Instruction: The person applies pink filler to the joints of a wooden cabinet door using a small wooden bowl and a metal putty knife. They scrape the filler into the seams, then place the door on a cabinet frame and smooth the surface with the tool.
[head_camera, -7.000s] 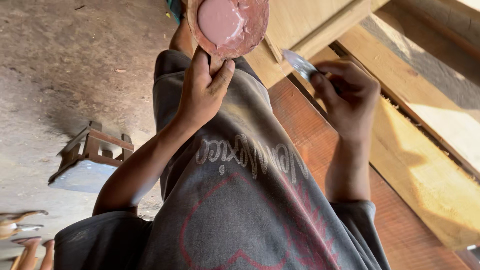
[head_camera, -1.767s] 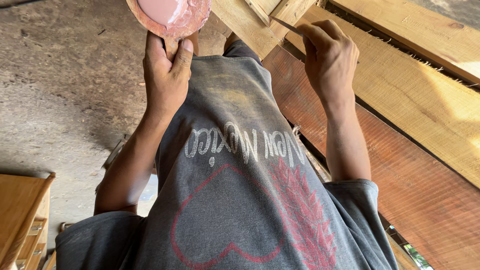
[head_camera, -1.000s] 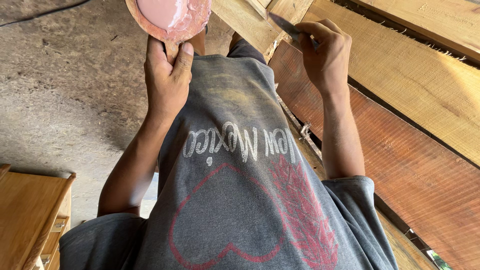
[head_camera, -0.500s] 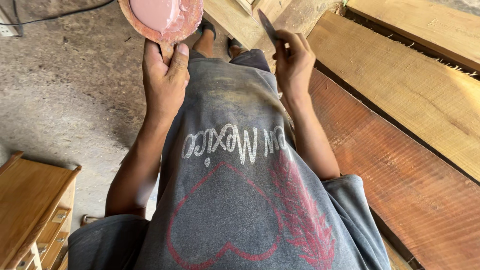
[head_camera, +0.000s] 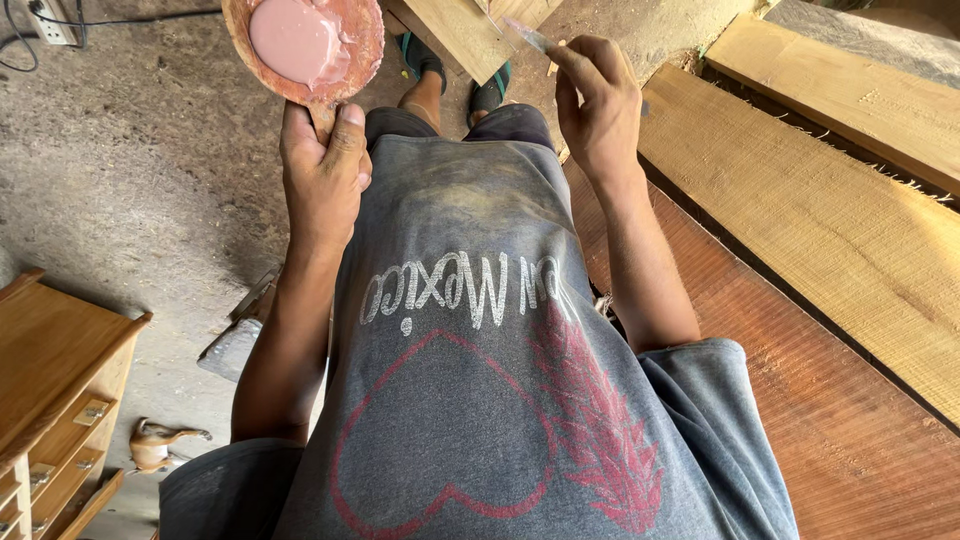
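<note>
Head view: the left hand (head_camera: 322, 175) is closed round the handle of a round wooden board (head_camera: 303, 47) at eleven o'clock, which carries a pool of pink paste (head_camera: 298, 40); the right hand (head_camera: 598, 110) at one o'clock pinches a thin putty knife (head_camera: 527, 34) between thumb and fingertips, blade pointing up-left. Since half a second ago the view has tilted down, so sandalled feet (head_camera: 455, 72) now show at twelve; the blade has lifted clear of the reddish plank (head_camera: 800, 400) at four o'clock, seemingly between applications; pale planks (head_camera: 830, 210) lie at three o'clock.
</note>
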